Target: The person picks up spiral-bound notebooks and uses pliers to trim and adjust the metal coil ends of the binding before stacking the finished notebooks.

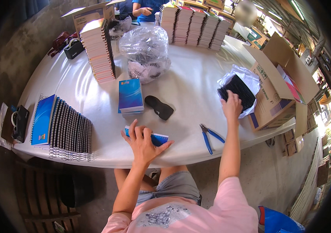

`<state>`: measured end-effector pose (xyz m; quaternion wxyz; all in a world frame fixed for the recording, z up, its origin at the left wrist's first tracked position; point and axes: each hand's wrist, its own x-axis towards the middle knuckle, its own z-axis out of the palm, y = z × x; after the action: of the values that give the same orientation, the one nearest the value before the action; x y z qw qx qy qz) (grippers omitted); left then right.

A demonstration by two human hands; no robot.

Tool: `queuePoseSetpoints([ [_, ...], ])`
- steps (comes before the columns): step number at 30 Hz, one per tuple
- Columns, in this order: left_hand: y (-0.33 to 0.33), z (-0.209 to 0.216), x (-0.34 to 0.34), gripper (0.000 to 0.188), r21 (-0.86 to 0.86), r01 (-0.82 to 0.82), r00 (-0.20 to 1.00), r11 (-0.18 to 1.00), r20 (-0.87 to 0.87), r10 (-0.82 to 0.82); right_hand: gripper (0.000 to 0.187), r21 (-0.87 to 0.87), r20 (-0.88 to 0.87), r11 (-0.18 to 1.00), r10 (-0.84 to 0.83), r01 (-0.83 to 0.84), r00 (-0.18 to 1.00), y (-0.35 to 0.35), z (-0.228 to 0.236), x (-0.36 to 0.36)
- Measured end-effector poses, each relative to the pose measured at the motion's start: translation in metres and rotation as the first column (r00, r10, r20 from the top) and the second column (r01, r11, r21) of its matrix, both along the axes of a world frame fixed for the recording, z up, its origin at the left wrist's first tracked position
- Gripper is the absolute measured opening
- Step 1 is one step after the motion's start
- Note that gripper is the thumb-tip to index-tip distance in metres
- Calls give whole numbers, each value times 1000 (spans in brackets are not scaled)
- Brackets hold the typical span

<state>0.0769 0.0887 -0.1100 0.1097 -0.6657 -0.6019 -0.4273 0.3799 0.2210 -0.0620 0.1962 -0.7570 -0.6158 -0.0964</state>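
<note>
Your left hand (144,145) clamps a blue paper pad (159,139); your right hand (232,104), grip unclear, touches black wire coils (242,90). Blue wire-bound notebooks (72,124) look done; blue-covered blocks (130,94) seem unbound.

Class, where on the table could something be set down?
Bare: beyond the pliers, between the black object and the coils; also between the left-edge stack and the blue pile. Crowded: around the left hand, where the notebook, blue pile and black object lie close.

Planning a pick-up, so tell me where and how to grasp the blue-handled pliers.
Likely best by both blue handles, coming from the table's near edge: the pliers lie flat, their handles spread toward that edge and the metal nose pointing away.
</note>
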Motion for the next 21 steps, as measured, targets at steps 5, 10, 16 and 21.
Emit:
queuePoseSetpoints([
  [5,3,-13,1,51,86,-54,998,995,28,51,30,20,360,998,-70,67,930,42,-43,38],
  [10,-7,-9,-6,45,148,-74,997,986,-10,76,25,-337,-19,931,141,-139,990,40,-17,3],
  [16,-4,-10,-3,43,148,-112,994,983,24,109,25,-294,40,937,209,-188,977,35,-6,9],
  [21,-5,-10,-2,46,98,-161,987,982,22,159,37,80,-178,882,471,-464,864,0,21,-24],
])
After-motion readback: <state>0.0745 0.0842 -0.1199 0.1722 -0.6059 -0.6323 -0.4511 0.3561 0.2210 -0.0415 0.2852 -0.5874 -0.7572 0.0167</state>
